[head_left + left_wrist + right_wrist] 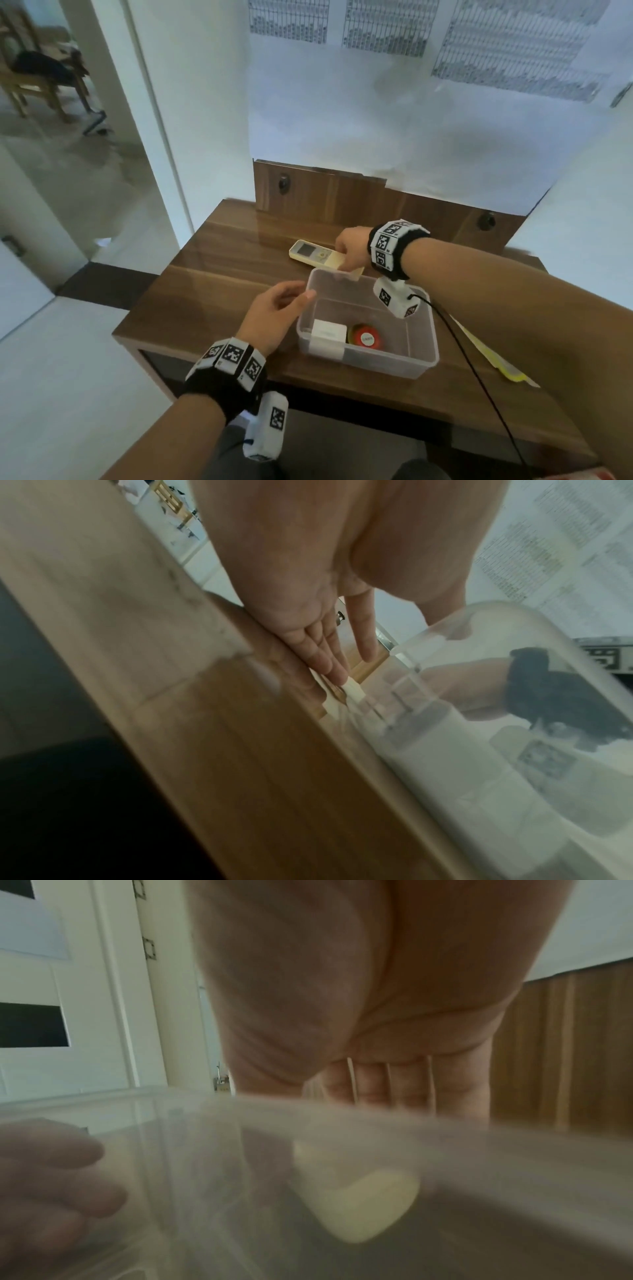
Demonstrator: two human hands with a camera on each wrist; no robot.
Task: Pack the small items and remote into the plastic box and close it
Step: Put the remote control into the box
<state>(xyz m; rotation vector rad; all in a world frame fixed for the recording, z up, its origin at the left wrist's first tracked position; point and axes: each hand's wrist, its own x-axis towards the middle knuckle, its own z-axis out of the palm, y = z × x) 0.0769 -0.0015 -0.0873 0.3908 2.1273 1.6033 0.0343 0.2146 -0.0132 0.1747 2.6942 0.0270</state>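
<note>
Right hand (pixel 352 248) is on the remote (pixel 317 255), fingers curled over its near end, and that end tips over the far rim of the box (pixel 424 363) while the screen end sits beyond the fingers, out over the table (pixel 212 308). Left hand (pixel 277 315) hovers at the box's left wall, fingers relaxed and spread, thumb tip just at the rim, holding nothing. Inside the box, well back toward the wrists from the right fingers, a white block (pixel 329 335) and a red disc (pixel 366 339) already lie side by side (so the small items look packed). Remote is not yet in; it has to drop to the floor of the box. Then the closing: no lid that I can make out for certain
</note>
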